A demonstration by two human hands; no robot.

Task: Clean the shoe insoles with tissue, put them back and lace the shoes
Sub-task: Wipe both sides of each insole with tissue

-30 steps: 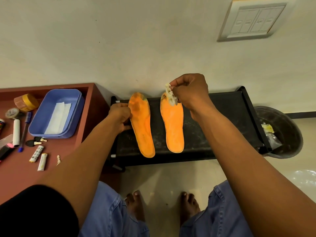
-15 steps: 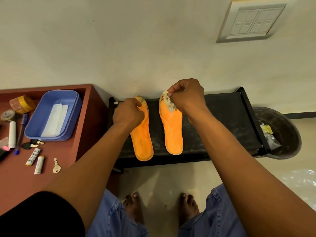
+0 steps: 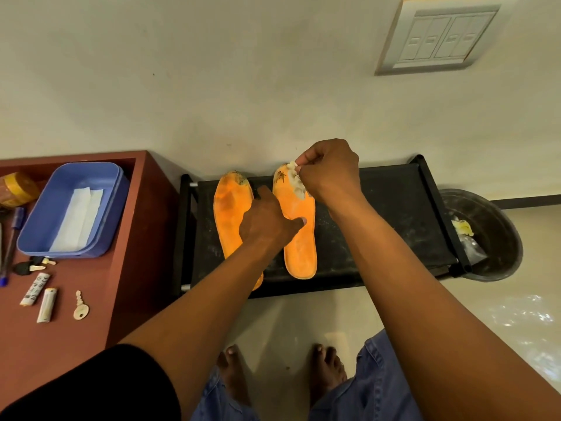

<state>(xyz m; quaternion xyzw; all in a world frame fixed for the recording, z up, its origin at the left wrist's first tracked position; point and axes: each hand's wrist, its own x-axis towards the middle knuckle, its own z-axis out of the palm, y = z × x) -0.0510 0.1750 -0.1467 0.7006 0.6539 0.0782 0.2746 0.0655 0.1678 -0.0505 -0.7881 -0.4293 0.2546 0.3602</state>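
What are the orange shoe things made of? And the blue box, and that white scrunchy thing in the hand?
The orange insoles look like soft foam with a matte, fuzzy top: thin, flat, stained dark near the toes. The blue box looks like smooth plastic, with rounded corners and a slight shine. The white wad that the right hand pinches looks like tissue paper, crumpled and soiled.

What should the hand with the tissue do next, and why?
Probably wipe the dirty tissue down the right insole. The right hand pinches it at the toe end, where dark marks show, and the left hand presses that insole steady.
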